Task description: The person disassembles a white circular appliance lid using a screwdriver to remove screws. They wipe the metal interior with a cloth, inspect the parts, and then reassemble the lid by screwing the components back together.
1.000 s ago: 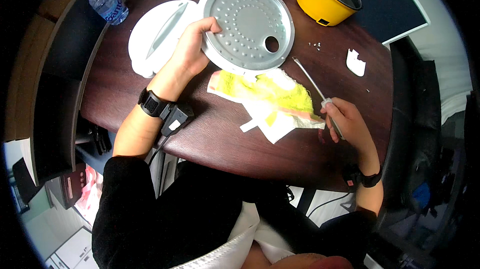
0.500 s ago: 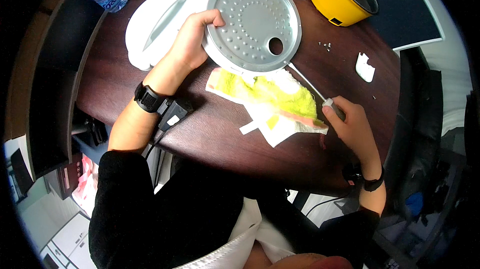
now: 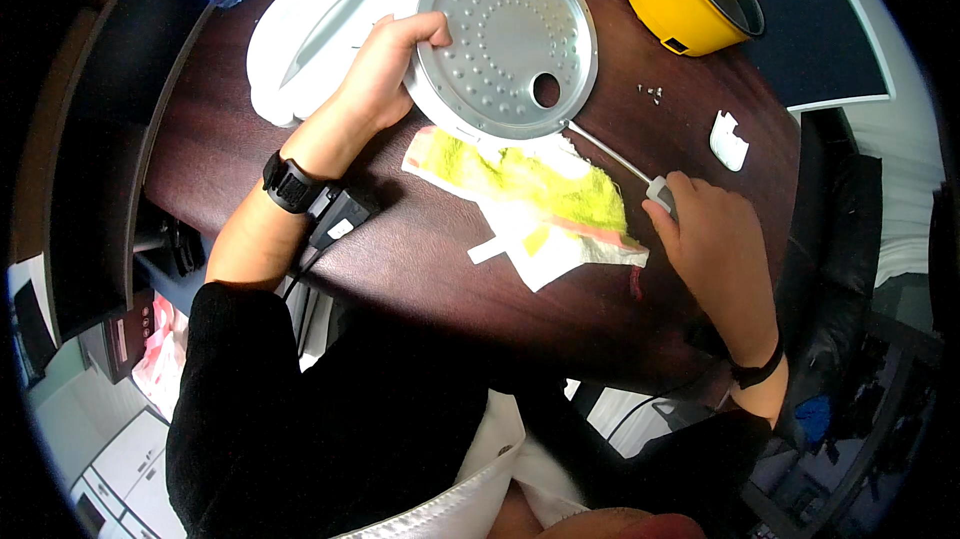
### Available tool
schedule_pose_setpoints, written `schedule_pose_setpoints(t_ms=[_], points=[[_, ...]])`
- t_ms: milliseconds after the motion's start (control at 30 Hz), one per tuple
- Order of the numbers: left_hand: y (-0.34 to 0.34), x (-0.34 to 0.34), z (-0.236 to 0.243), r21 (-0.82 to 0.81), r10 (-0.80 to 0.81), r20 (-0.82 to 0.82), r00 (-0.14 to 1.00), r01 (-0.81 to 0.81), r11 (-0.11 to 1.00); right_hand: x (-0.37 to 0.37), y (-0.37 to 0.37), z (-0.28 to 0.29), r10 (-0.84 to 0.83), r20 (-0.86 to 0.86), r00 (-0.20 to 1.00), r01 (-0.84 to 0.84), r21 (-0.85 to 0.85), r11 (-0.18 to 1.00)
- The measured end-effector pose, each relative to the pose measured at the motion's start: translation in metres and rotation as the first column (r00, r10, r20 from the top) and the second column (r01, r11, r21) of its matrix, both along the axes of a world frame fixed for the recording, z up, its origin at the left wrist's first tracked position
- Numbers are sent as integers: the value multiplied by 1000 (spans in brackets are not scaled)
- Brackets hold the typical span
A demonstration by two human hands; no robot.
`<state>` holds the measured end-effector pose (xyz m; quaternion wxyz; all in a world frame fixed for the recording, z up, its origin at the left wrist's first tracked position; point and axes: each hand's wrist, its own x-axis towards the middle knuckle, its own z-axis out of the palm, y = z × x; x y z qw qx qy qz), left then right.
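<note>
Dark table (image 3: 420, 269), black padded seat (image 3: 845, 209) off its right side. Dimpled metal disc (image 3: 500, 49) sits toward the far side, left hand (image 3: 382, 74) gripping its left edge; brace it firmly. Right hand (image 3: 718, 229) grasps the screwdriver (image 3: 656, 188), tip at disc's lower rim; keep shaft aligned, pressure steady. Small bits (image 3: 655, 95), maybe screws, lie clear right.

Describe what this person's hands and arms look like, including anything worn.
The left hand and right hand are ungloved. Black sleeves stop well short of the wrists. A black left strap carries a dark box with a white label and black cable; the right strap is also black.
</note>
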<state>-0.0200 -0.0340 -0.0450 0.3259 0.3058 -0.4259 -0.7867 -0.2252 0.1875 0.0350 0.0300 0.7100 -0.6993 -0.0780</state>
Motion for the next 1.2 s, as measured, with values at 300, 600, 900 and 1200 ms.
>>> schedule_pose_setpoints(t_ms=[300,600,900,1200], points=[[-6,0,-5,44,-46,24,999,45,998,9,-10,12,125,-288,949,-120,34,992],[-5,-1,-8,27,-39,10,999,39,999,-23,-8,3,-696,632,341,262,647,716],[-6,-2,-5,32,-23,13,1000,23,999,-24,-5,6,-776,618,123,252,737,627],[-4,-2,-5,-5,3,9,1000,-3,1000,-23,-3,-1,-785,605,134,234,750,618]])
